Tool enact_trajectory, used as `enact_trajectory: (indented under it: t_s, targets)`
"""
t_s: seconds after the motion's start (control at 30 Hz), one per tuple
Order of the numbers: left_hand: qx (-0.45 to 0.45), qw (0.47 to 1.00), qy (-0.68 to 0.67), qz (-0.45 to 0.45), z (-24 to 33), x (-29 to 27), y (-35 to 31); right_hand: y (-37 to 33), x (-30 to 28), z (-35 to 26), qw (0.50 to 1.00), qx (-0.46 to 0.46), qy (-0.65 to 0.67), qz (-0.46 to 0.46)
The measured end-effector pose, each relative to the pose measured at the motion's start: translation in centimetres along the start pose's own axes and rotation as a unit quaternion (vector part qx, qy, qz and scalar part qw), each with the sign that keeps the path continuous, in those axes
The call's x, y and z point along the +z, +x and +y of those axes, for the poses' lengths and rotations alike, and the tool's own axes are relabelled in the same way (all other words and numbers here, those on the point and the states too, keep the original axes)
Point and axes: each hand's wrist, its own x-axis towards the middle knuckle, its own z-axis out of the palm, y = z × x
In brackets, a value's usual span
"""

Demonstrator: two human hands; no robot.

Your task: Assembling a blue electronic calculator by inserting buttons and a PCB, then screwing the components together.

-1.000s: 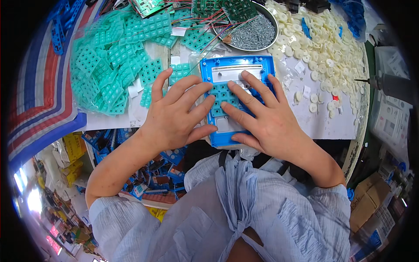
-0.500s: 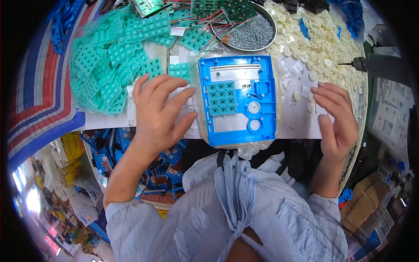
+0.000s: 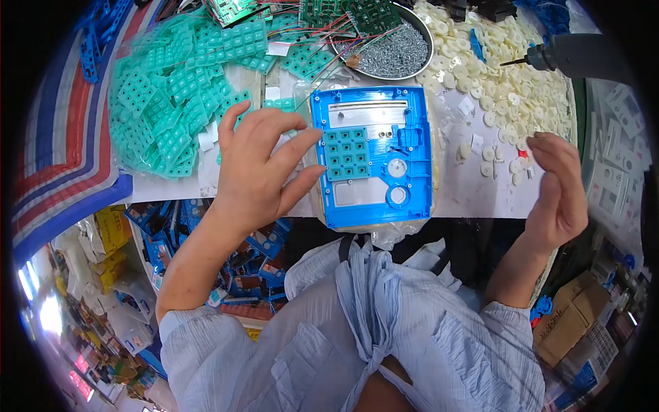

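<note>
A blue plastic panel (image 3: 374, 196) lies face down at the table's front edge, with a teal rubber keypad (image 3: 347, 153) seated in it. My left hand (image 3: 257, 168) hovers just left of the panel, fingers spread, its fingertips close to the panel's left rim, holding nothing. My right hand (image 3: 557, 189) is raised off to the right, fingers loosely curled, apart from the panel and near scattered white round buttons (image 3: 495, 163). I see nothing in it.
A heap of teal keypads (image 3: 171, 96) fills the table's left. A metal bowl of screws (image 3: 395, 51) and green circuit boards (image 3: 357, 14) sit behind the panel. White buttons (image 3: 508, 62) pile at the back right beside an electric screwdriver (image 3: 570, 55). Blue parts (image 3: 254, 254) lie below the table.
Both hands lifted off the keypad in the panel. My left hand drew back to the left, then edged toward the panel's rim again. My right hand swung far right and rose.
</note>
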Motion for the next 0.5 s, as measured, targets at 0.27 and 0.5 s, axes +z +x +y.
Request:
enact_trajectory:
  t_s: [0.27, 0.5]
  targets:
    - [0.073, 0.996, -0.059, -0.001, 1.1, 0.0, -1.5, 0.2, 0.6, -0.6, 0.999, -0.022, 0.022, -0.017]
    - [0.107, 0.993, -0.04, -0.035, 0.7, 0.4, -1.5, 0.2, 1.0, -1.0, 0.999, -0.029, 0.017, -0.027]
